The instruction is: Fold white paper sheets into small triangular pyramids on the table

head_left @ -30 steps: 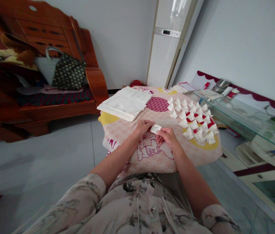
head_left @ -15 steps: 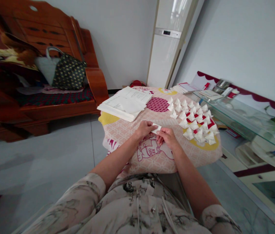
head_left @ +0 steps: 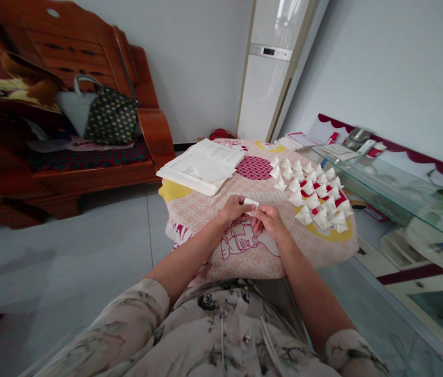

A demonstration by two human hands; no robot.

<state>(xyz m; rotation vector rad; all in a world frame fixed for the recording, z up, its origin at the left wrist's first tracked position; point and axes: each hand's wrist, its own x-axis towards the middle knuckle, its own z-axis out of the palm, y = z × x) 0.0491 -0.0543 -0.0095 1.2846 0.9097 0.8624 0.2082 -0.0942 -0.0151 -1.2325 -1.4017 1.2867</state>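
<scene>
Between my two hands, above the near part of the cloth-covered table, is a small folded piece of white paper. My left hand pinches its left side, fingers closed. On the right side, my right hand grips its lower edge with thumb and fingertips. To the right stand several folded white paper pieces with pointed tips, set in rows. A stack of printed paper sheets lies at the back left of the table.
A glass-topped cabinet borders the table on the right, with metal containers on it. At the left stands a wooden bench holding a dark patterned bag. A tall white air conditioner is behind.
The folded paper has shifted and tilted slightly upward between my fingers, so more of it shows above my thumbs. Both hands stay in nearly the same place.
</scene>
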